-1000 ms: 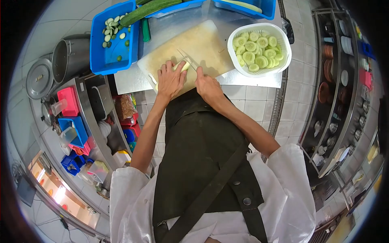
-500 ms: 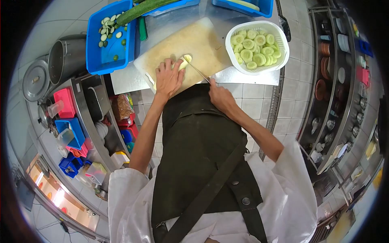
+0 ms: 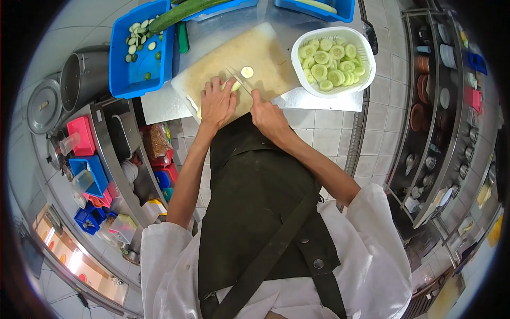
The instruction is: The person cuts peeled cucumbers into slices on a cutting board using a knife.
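My left hand (image 3: 218, 103) presses a peeled cucumber (image 3: 235, 86) onto the cutting board (image 3: 223, 57), its fingers curled over it so that most of it is hidden. In my right hand (image 3: 268, 114) is a knife (image 3: 241, 83), held by the handle, its blade slanting up and left beside the cucumber's cut end. One round cucumber slice (image 3: 247, 72) lies apart on the board, just beyond the blade. To the right, a white basket (image 3: 370, 64) holds many pale green slices.
A blue tub (image 3: 169, 58) with cut end pieces stands left of the board. A whole cucumber (image 3: 183, 13) and a green handle (image 3: 183, 38) lie nearby. Another blue tub (image 3: 348, 13) is at the back right. A large metal pot (image 3: 71, 80) stands at the far left.
My right hand and the knife have moved left, toward my left hand. A slice that was at the cucumber's end now lies separate on the board.
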A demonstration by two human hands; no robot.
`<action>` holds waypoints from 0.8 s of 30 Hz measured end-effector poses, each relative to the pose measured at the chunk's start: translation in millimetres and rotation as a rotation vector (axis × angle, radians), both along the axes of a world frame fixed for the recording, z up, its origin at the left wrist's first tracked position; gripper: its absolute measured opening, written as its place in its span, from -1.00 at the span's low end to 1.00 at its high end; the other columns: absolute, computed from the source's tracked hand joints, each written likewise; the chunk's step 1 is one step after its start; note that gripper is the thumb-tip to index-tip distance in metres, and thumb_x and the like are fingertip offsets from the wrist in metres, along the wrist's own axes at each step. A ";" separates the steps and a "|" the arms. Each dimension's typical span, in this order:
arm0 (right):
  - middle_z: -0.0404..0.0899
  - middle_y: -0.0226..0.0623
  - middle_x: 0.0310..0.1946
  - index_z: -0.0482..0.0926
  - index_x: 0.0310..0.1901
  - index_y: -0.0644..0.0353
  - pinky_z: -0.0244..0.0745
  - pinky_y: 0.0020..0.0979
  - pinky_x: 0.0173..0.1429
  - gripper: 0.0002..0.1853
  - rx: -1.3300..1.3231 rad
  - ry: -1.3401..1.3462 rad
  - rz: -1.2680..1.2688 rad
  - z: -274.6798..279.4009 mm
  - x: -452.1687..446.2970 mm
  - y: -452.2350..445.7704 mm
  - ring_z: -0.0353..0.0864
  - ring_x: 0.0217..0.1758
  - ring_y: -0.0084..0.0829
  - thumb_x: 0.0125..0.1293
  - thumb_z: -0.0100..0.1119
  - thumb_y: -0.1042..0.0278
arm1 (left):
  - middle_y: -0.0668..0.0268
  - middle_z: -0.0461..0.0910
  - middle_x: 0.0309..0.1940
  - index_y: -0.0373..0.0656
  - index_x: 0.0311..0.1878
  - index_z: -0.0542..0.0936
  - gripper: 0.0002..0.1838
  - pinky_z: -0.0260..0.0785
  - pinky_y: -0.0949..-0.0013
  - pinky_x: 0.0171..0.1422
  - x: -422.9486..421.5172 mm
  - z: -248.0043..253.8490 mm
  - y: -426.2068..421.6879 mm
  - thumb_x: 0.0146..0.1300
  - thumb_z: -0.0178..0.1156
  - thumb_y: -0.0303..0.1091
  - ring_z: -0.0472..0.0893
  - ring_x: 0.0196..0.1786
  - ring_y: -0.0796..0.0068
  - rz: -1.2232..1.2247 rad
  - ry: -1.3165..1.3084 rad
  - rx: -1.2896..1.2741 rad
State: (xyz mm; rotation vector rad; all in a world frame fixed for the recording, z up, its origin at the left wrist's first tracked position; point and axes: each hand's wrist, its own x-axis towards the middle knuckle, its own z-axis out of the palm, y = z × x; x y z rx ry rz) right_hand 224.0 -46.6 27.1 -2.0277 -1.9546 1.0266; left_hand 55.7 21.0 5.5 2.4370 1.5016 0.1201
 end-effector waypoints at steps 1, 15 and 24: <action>0.65 0.11 -0.52 0.29 0.02 0.25 0.64 0.03 -0.31 -0.74 0.013 0.002 -0.001 -0.2 -0.4 -0.2 0.71 -0.40 0.14 0.41 0.04 0.34 | 0.18 0.41 0.01 0.08 0.23 0.48 -0.58 0.34 0.01 0.03 0.6 1.7 1.1 0.30 0.11 -0.16 0.44 0.04 0.10 0.004 0.000 0.006; 0.62 0.19 -0.49 0.30 0.06 0.26 0.56 0.16 -0.29 -0.74 -0.033 0.032 -0.002 -7.7 40.1 -46.0 0.64 -0.44 0.24 0.46 -0.01 0.32 | 0.17 0.43 0.01 0.01 0.21 0.49 -0.57 0.35 0.02 0.11 -4.9 3.6 3.3 0.28 0.14 -0.20 0.46 0.08 0.11 -0.002 -0.102 0.003; 0.64 0.20 -0.48 0.28 -0.01 0.22 0.56 0.20 -0.23 -0.79 -0.046 0.034 -0.020 4.4 4.3 -1.6 0.67 -0.35 0.27 0.47 -0.03 0.32 | 0.17 0.43 0.04 0.09 0.23 0.48 -0.59 0.36 -0.01 0.14 -11.1 1.5 -4.2 0.31 0.13 -0.20 0.48 0.11 0.11 0.025 -0.140 -0.048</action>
